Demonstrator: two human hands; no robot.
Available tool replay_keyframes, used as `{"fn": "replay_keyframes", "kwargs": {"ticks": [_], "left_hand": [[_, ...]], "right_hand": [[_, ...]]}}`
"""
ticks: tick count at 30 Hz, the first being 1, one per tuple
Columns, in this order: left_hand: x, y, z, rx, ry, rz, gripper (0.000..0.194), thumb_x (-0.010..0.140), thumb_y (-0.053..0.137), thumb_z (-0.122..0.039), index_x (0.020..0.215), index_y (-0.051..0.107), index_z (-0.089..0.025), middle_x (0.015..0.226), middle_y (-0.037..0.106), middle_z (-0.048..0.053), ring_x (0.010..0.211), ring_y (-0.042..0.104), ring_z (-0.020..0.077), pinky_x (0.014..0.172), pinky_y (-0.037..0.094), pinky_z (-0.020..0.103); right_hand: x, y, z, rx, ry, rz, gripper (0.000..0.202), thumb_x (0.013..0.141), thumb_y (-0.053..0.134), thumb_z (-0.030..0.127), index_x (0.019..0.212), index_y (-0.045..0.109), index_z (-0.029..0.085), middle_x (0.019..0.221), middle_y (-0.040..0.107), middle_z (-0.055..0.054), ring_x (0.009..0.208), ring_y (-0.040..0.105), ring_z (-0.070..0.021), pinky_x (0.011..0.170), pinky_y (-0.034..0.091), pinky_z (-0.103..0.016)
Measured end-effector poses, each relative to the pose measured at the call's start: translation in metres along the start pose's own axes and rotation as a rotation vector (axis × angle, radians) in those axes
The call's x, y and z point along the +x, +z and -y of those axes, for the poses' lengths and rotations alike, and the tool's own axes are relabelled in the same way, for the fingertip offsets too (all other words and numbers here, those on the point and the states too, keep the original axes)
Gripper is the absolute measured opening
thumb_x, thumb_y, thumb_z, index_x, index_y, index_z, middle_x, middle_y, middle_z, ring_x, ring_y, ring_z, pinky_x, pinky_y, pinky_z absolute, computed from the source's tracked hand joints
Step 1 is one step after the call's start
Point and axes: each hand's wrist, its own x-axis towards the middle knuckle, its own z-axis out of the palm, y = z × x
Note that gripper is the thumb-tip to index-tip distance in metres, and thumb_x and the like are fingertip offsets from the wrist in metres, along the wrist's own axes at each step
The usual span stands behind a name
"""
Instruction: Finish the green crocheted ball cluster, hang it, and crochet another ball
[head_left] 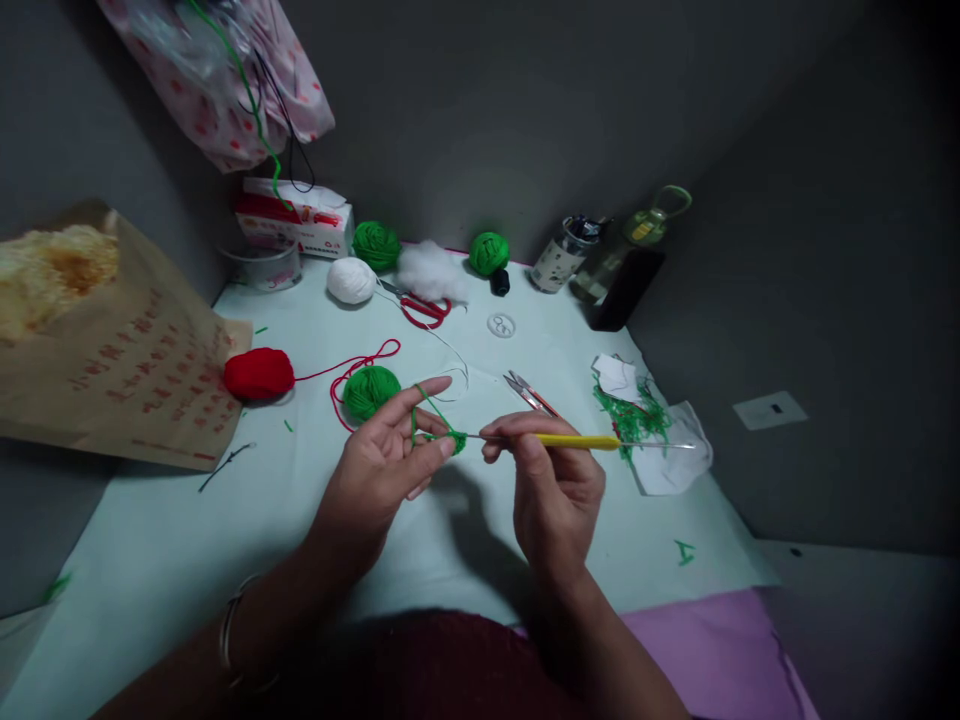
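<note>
Between thumb and fingers my left hand [390,450] pinches a small piece of green crochet work [458,441]. A strand of green yarn [433,402] runs over its raised index finger. My right hand [553,485] grips a crochet hook [577,441] by its yellow handle, and the metal tip points left into the green piece. The hook's other thin metal end sticks out to the right. Just behind my left hand sits a green yarn ball [372,391], with a red strand curling round it. Small thread snips [531,393] lie beyond my right hand.
A brown paper bag [127,370] with food stands left, beside a red yarn ball [259,374]. Behind are white yarn [351,281], red-handled scissors [426,311], stuffing [430,270], a pen cup [559,258] and a bottle [611,255]. Green yarn scraps [634,415] lie right.
</note>
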Motion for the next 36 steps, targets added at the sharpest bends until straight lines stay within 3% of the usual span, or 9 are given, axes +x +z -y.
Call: {"fn": "replay_keyframes", "kwargs": {"ticks": [4,7,12,15,19,22,25,30,36], "left_hand": [[-0.001,0.000,0.000,-0.012,-0.005,0.029,0.050,0.080,0.078,-0.020,0.128,0.065,-0.020,0.084,0.055,0.000,0.057,0.038,0.0048,0.042,0.029,0.015],[-0.003,0.003,0.001,-0.012,-0.022,0.065,0.050,0.080,0.078,-0.021,0.129,0.065,-0.020,0.087,0.059,0.002,0.058,0.041,0.0057,0.042,0.029,0.016],[-0.003,0.004,0.006,-0.054,-0.035,0.016,0.058,0.075,0.082,-0.019,0.130,0.065,-0.020,0.081,0.059,-0.002,0.050,0.035,0.0030,0.042,0.028,0.017],[0.000,0.001,0.010,-0.168,-0.130,0.077,0.051,0.078,0.081,-0.019,0.127,0.067,-0.019,0.071,0.053,-0.005,0.045,0.026,0.0002,0.041,0.025,0.016],[0.004,-0.004,0.009,-0.285,-0.201,0.098,0.029,0.082,0.077,-0.018,0.111,0.075,-0.015,0.062,0.040,-0.009,0.044,0.019,-0.0010,0.041,0.021,0.013],[0.004,-0.004,0.008,-0.226,-0.141,0.081,0.028,0.081,0.078,-0.018,0.109,0.076,-0.018,0.073,0.053,-0.004,0.047,0.027,-0.0008,0.043,0.025,0.014],[0.002,-0.001,0.008,-0.126,-0.103,0.081,0.037,0.078,0.080,-0.019,0.115,0.074,-0.020,0.084,0.062,0.001,0.052,0.036,0.0024,0.046,0.030,0.016],[0.000,0.001,0.004,-0.045,-0.089,0.056,0.039,0.076,0.081,-0.022,0.115,0.074,-0.019,0.087,0.061,0.003,0.056,0.038,0.0054,0.047,0.032,0.020],[-0.001,0.002,0.001,0.002,-0.058,0.020,0.036,0.077,0.077,-0.023,0.113,0.075,-0.018,0.080,0.056,0.001,0.055,0.037,0.0061,0.048,0.031,0.022]], "right_hand": [[0.004,-0.001,0.000,0.038,0.041,0.063,0.017,0.098,0.057,0.024,0.095,0.073,0.024,0.087,0.071,-0.002,0.072,0.065,-0.0126,0.066,0.055,-0.028],[0.003,0.002,-0.001,-0.067,-0.006,0.121,0.016,0.097,0.058,0.022,0.099,0.074,0.026,0.093,0.073,-0.003,0.078,0.066,-0.0143,0.067,0.056,-0.030],[-0.005,0.003,-0.001,-0.392,-0.253,0.141,0.027,0.094,0.059,0.011,0.110,0.073,0.028,0.100,0.073,-0.004,0.088,0.068,-0.0168,0.071,0.059,-0.033],[-0.006,0.000,-0.002,-0.605,-0.422,0.177,0.035,0.091,0.063,0.008,0.119,0.072,0.028,0.110,0.071,-0.006,0.098,0.067,-0.0188,0.081,0.058,-0.036],[0.002,-0.004,-0.002,-0.308,-0.199,0.057,0.024,0.097,0.056,0.013,0.105,0.073,0.026,0.090,0.070,-0.002,0.077,0.065,-0.0143,0.070,0.056,-0.032],[0.006,-0.003,-0.002,-0.116,-0.056,0.074,0.017,0.097,0.058,0.020,0.097,0.074,0.024,0.087,0.070,-0.002,0.073,0.064,-0.0136,0.066,0.055,-0.030],[0.006,-0.001,-0.004,-0.159,-0.019,0.114,0.013,0.094,0.063,0.022,0.096,0.076,0.023,0.092,0.073,-0.004,0.084,0.067,-0.0164,0.073,0.057,-0.032],[0.007,-0.006,-0.007,0.003,0.085,0.096,0.014,0.097,0.058,0.025,0.097,0.072,0.022,0.088,0.074,-0.003,0.071,0.067,-0.0133,0.067,0.057,-0.030],[0.005,-0.005,0.001,-0.094,0.015,0.115,0.016,0.099,0.053,0.026,0.098,0.068,0.020,0.090,0.074,-0.005,0.074,0.069,-0.0151,0.069,0.061,-0.033]]}}
